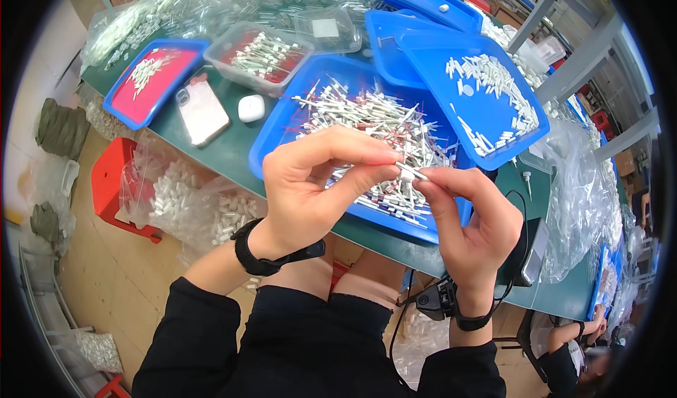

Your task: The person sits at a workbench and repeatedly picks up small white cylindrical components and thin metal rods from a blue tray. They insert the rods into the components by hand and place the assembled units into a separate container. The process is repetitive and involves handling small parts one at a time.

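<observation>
The left hand (307,190) and right hand (483,218) pinch opposite ends of a small white piece (410,170) above the blue tray (273,133).

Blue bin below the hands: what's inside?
The blue bin holds a heap of thin white and red pieces. The left hand and right hand hide part; its bottom beneath the heap is covered.

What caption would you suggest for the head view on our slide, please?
Left hand and right hand pinch a small white part over a blue tray heaped with white sticks.
</observation>
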The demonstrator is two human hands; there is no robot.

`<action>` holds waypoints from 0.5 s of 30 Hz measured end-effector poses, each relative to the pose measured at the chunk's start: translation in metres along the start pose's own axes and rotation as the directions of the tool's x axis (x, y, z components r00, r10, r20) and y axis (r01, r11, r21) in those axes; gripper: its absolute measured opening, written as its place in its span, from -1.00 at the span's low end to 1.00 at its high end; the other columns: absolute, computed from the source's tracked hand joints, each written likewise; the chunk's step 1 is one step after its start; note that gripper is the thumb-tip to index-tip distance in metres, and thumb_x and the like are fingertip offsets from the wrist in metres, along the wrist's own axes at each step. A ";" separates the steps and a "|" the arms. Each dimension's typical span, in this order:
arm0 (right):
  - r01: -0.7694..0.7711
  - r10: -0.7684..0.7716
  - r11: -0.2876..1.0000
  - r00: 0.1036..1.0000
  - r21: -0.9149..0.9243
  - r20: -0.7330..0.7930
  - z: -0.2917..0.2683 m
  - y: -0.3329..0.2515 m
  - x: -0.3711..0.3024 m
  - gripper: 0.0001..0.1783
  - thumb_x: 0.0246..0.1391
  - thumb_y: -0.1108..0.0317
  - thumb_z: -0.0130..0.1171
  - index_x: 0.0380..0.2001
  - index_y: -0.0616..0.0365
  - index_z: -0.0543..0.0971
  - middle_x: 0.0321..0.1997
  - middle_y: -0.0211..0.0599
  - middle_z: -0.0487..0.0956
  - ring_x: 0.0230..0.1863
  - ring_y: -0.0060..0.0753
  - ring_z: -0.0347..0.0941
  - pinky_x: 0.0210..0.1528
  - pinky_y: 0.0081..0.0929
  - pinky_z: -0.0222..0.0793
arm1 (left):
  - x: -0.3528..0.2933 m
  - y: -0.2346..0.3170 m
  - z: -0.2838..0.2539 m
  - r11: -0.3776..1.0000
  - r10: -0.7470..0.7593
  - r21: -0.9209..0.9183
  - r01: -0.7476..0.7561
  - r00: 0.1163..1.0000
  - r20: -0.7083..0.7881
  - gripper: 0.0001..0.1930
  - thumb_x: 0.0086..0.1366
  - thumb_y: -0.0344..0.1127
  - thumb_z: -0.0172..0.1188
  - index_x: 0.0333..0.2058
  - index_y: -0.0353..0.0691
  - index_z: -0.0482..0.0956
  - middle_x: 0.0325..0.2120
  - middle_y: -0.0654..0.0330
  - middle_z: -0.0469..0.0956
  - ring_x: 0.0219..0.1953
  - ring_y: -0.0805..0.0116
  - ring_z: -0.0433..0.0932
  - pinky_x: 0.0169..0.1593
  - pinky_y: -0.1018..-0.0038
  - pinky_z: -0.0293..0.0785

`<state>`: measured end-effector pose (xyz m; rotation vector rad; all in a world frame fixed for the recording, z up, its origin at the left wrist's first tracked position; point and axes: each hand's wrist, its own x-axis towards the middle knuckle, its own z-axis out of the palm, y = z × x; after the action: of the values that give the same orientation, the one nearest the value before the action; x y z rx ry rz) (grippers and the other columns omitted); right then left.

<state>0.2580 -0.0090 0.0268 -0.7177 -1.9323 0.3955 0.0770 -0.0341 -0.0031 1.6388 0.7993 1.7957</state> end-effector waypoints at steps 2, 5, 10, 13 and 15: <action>0.064 -0.065 0.998 0.997 -0.022 -0.030 0.001 -0.002 0.001 -0.86 -0.13 0.61 0.33 -0.42 0.22 0.62 -0.51 -0.26 0.60 -0.54 -0.38 0.50 -0.51 -0.56 0.35 | 0.000 0.000 -0.002 1.000 -0.004 -0.031 0.004 1.000 0.005 -0.89 0.14 -0.68 0.19 -0.33 -0.44 0.53 -0.33 -0.05 0.58 -0.21 0.19 0.61 -0.13 0.41 0.57; 0.165 -0.169 0.985 0.984 -0.058 -0.064 0.003 -0.002 0.002 -0.85 -0.15 0.62 0.33 -0.42 0.25 0.61 -0.53 -0.26 0.60 -0.54 -0.37 0.50 -0.53 -0.56 0.35 | -0.001 0.004 0.001 0.992 -0.051 -0.113 0.049 0.999 -0.018 -0.91 0.14 -0.68 0.18 -0.37 -0.43 0.51 -0.33 -0.05 0.58 -0.19 0.15 0.61 -0.13 0.37 0.58; 0.323 -0.332 0.936 0.942 -0.136 -0.048 0.004 0.003 0.005 -0.80 -0.19 0.60 0.36 -0.40 0.28 0.60 -0.50 -0.25 0.61 -0.54 -0.36 0.51 -0.52 -0.55 0.38 | -0.003 0.005 0.002 0.982 -0.100 -0.163 0.097 0.995 -0.007 -0.93 0.15 -0.68 0.17 -0.37 -0.45 0.51 -0.34 -0.07 0.58 -0.23 0.17 0.62 -0.19 0.38 0.60; 0.330 -0.331 0.935 0.944 -0.129 0.014 0.002 0.003 0.005 -0.78 -0.20 0.57 0.38 -0.39 0.29 0.60 -0.46 -0.25 0.62 -0.53 -0.35 0.52 -0.49 -0.54 0.42 | -0.005 0.004 -0.001 0.985 -0.113 -0.130 0.116 0.993 0.025 -0.94 0.16 -0.68 0.16 -0.37 -0.47 0.51 -0.34 -0.09 0.58 -0.29 0.22 0.62 -0.23 0.40 0.61; 0.243 -0.242 0.965 0.970 -0.095 0.025 0.002 0.001 0.006 -0.78 -0.20 0.54 0.38 -0.38 0.28 0.61 -0.44 -0.25 0.63 -0.53 -0.35 0.53 -0.47 -0.54 0.43 | -0.005 0.002 -0.002 0.990 -0.091 -0.110 0.092 0.996 0.015 -0.94 0.17 -0.67 0.15 -0.36 -0.47 0.51 -0.34 -0.10 0.58 -0.32 0.24 0.62 -0.26 0.41 0.61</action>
<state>0.2547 -0.0045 0.0296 -0.5323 -2.0339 0.1548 0.0753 -0.0396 -0.0051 1.5153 0.7443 1.7350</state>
